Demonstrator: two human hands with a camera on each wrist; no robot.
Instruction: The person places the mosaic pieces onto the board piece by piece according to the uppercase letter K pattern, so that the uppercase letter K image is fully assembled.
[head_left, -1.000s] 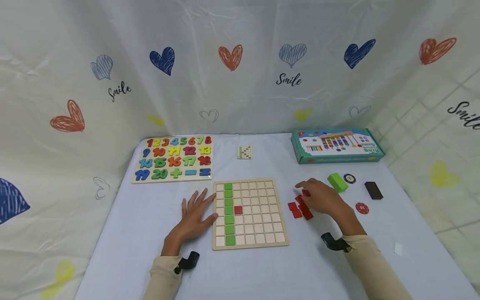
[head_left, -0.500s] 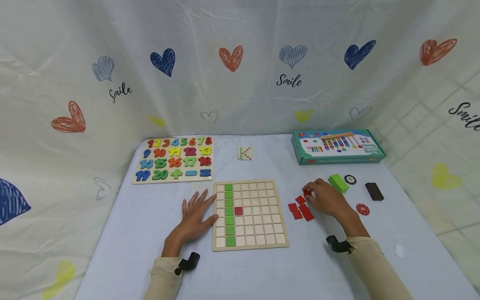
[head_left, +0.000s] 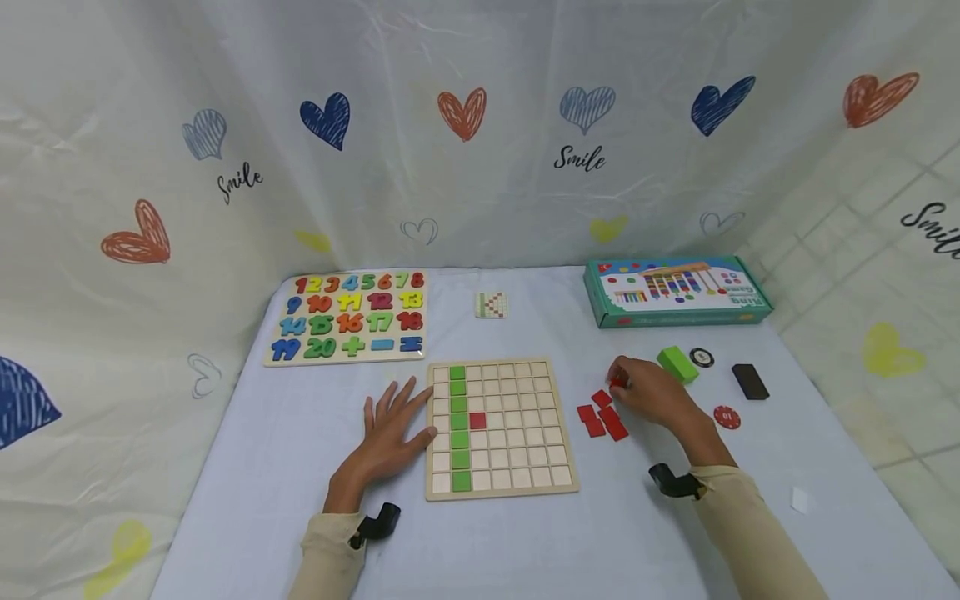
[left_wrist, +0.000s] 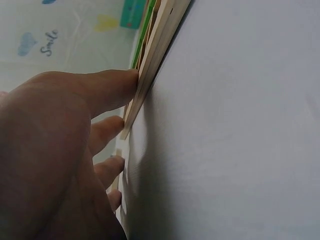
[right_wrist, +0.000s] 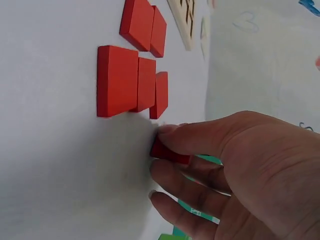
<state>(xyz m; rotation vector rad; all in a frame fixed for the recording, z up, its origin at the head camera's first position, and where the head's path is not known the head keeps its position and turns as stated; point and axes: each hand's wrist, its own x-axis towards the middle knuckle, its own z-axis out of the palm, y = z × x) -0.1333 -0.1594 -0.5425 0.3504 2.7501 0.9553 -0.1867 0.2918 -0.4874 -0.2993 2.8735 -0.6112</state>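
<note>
Right of centre on the counter (head_left: 525, 550): right hand (head_left: 652, 398) pinching a small red tile (right_wrist: 167, 151), beside other red tiles (head_left: 600, 419). Probably light, stiff, smooth; best taken by opposite edges. Left hand (head_left: 390, 433) flat, fingers straight, touching the grid board (head_left: 498, 492).

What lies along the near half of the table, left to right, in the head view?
Left hand, flat beside the wooden grid board → loose red tiles → right hand, pinching a red tile → red chip → black block.
</note>
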